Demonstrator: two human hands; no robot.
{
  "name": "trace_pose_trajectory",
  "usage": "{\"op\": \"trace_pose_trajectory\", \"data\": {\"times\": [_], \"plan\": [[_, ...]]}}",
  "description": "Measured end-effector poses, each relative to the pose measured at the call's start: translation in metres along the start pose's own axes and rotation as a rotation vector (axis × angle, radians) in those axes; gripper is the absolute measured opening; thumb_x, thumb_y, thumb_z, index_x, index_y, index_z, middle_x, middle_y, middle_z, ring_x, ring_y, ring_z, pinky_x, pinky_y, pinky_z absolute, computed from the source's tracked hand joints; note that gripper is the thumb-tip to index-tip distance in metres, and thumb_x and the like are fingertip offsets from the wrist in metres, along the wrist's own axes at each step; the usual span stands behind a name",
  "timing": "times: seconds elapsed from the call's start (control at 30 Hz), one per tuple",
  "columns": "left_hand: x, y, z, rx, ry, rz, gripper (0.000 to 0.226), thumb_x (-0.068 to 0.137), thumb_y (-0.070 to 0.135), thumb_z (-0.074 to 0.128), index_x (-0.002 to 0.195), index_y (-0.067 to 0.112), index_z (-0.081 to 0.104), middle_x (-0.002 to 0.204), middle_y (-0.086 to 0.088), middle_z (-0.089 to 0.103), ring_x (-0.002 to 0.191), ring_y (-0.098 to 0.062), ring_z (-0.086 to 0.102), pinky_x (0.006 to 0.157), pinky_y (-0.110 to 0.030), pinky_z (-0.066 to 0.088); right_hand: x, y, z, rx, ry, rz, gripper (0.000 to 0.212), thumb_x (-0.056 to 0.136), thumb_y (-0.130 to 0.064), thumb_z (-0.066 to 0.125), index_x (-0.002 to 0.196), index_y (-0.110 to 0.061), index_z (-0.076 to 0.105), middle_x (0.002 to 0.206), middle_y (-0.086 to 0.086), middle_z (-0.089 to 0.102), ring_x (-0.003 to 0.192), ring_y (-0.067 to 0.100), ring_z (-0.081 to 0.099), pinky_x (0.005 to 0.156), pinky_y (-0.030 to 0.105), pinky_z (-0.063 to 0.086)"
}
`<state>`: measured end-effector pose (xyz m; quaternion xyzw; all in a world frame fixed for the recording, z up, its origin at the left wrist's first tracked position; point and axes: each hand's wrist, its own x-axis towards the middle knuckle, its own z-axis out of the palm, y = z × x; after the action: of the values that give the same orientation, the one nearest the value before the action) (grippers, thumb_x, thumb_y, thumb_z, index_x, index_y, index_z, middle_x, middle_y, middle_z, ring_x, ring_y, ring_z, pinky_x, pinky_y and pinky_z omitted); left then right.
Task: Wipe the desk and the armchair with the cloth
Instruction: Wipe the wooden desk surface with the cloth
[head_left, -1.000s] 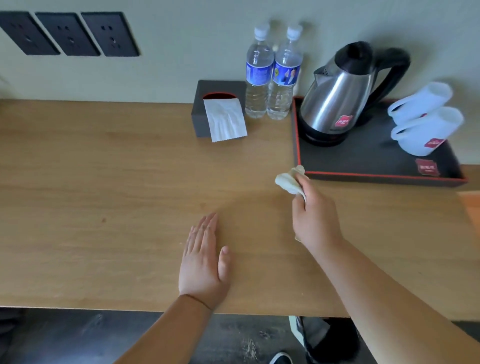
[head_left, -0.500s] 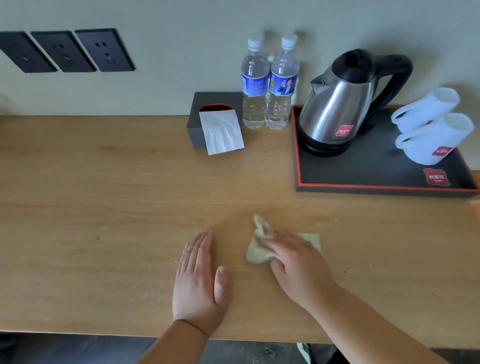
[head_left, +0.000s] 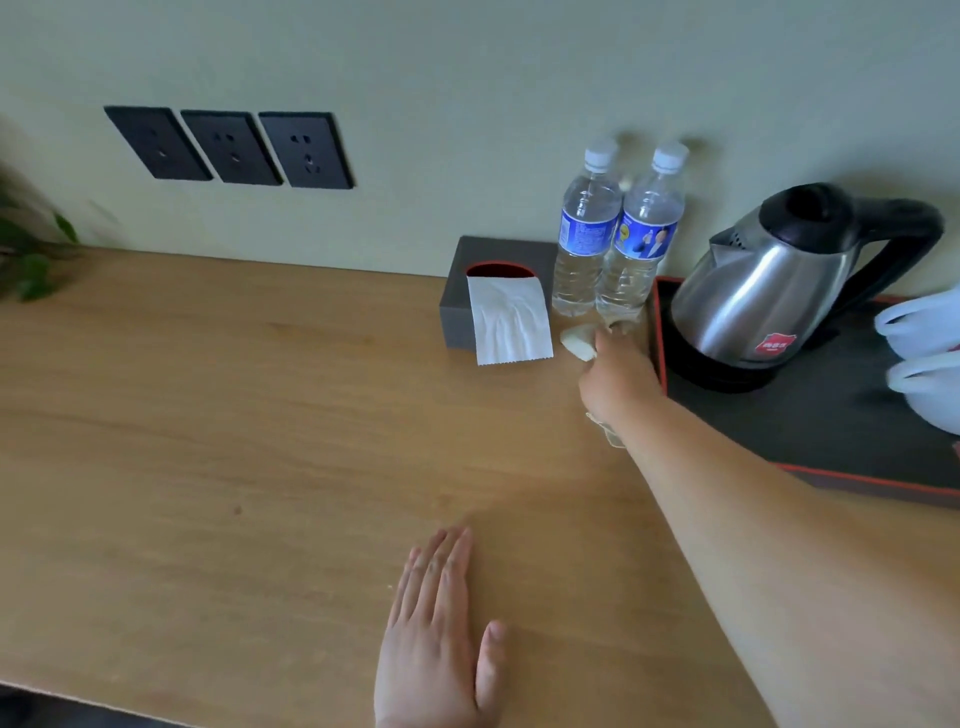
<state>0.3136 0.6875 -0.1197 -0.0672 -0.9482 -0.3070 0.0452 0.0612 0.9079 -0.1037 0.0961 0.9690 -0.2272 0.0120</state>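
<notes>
The right hand (head_left: 618, 382) has swept from the middle of the table (head_left: 208, 441) to the back, fingers clamped round the cloth (head_left: 577, 341) just before the bottles (head_left: 613, 249). The left hand (head_left: 436, 639) lies flat, fingers straight. I'd say the table is part wiped, and the armchair, out of sight, is yet to do

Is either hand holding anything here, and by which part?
The right hand grips the cloth around its bunched middle; ends show past fingertips and under wrist. The left hand rests flat on the desk, holding nothing.
</notes>
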Motion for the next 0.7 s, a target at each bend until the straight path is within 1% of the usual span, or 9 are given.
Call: {"op": "trace_pose_trajectory", "data": {"times": [0.07,0.13,0.17,0.27,0.37,0.5,0.53,0.6,0.7], "plan": [[0.001,-0.002,0.001,0.011,0.001,0.021,0.084,0.102,0.062,0.01,0.15,0.004,0.047,0.154,-0.002,0.049,0.147,-0.019,0.039,0.121,-0.041,0.027,-0.003,0.004,0.005,-0.022,-0.014,-0.134,0.051,0.098,-0.009,0.047,0.148,-0.011,0.047,0.155,0.014,0.045,0.139,0.034,0.045,0.109,0.038,0.041],[-0.001,-0.005,0.001,0.026,-0.004,0.041,0.082,0.102,0.061,0.012,0.152,0.003,0.043,0.158,-0.003,0.045,0.15,-0.02,0.037,0.122,-0.042,0.025,-0.025,0.005,0.007,0.064,-0.055,-0.232,0.051,0.097,-0.01,0.048,0.145,-0.025,0.056,0.142,0.004,0.062,0.112,0.028,0.066,0.087,0.034,0.053],[-0.002,-0.006,0.001,0.028,-0.006,0.046,0.082,0.102,0.06,0.014,0.153,0.003,0.041,0.159,-0.004,0.044,0.15,-0.02,0.036,0.122,-0.042,0.025,-0.041,0.005,0.008,0.123,-0.092,-0.274,0.05,0.095,-0.011,0.05,0.139,-0.031,0.062,0.135,-0.002,0.068,0.103,0.023,0.07,0.082,0.032,0.056],[-0.003,-0.007,0.002,0.026,-0.011,0.057,0.079,0.102,0.058,0.017,0.154,0.002,0.038,0.16,-0.004,0.042,0.151,-0.021,0.035,0.123,-0.043,0.024,-0.105,0.011,0.014,0.223,-0.245,-0.423,0.048,0.086,-0.01,0.056,0.121,-0.035,0.075,0.131,-0.013,0.07,0.122,-0.001,0.06,0.106,0.025,0.047],[-0.003,-0.006,0.0,0.046,-0.033,0.067,0.078,0.102,0.058,0.018,0.155,0.004,0.038,0.159,-0.004,0.042,0.151,-0.022,0.034,0.123,-0.045,0.024,-0.159,0.028,0.013,0.285,-0.369,-0.501,0.046,0.076,-0.007,0.053,0.102,-0.03,0.082,0.116,-0.015,0.076,0.122,-0.019,0.051,0.111,0.014,0.038],[-0.005,0.003,0.001,0.073,-0.1,0.098,0.077,0.103,0.057,0.015,0.155,0.005,0.039,0.161,-0.006,0.041,0.153,-0.025,0.033,0.125,-0.047,0.023,-0.173,0.05,-0.011,0.183,-0.333,-0.667,0.036,0.074,-0.008,0.05,0.082,-0.022,0.081,0.093,-0.008,0.08,0.103,0.007,0.071,0.088,0.033,0.058],[-0.005,0.009,0.004,0.05,-0.109,0.117,0.076,0.103,0.056,0.015,0.155,0.005,0.039,0.162,-0.005,0.04,0.153,-0.025,0.032,0.125,-0.046,0.022,-0.166,0.054,-0.018,0.087,-0.286,-0.783,0.032,0.076,-0.008,0.052,0.084,-0.02,0.081,0.096,-0.004,0.08,0.105,0.016,0.072,0.091,0.038,0.059],[0.0,0.031,0.014,0.01,-0.124,0.153,0.075,0.104,0.056,0.015,0.156,0.005,0.037,0.163,-0.004,0.038,0.155,-0.023,0.028,0.127,-0.042,0.02,-0.147,0.066,-0.028,-0.13,-0.242,-0.991,0.026,0.085,-0.006,0.062,0.098,-0.018,0.082,0.117,0.001,0.077,0.122,0.027,0.066,0.107,0.046,0.05],[0.011,0.073,0.039,-0.07,-0.147,0.141,0.077,0.104,0.057,0.013,0.158,0.005,0.031,0.165,-0.006,0.035,0.156,-0.02,0.024,0.127,-0.043,0.019,-0.128,0.093,-0.043,-0.291,-0.283,-1.104,0.041,0.092,-0.005,0.056,0.129,-0.016,0.071,0.146,0.005,0.06,0.14,0.032,0.05,0.119,0.048,0.037]]}}
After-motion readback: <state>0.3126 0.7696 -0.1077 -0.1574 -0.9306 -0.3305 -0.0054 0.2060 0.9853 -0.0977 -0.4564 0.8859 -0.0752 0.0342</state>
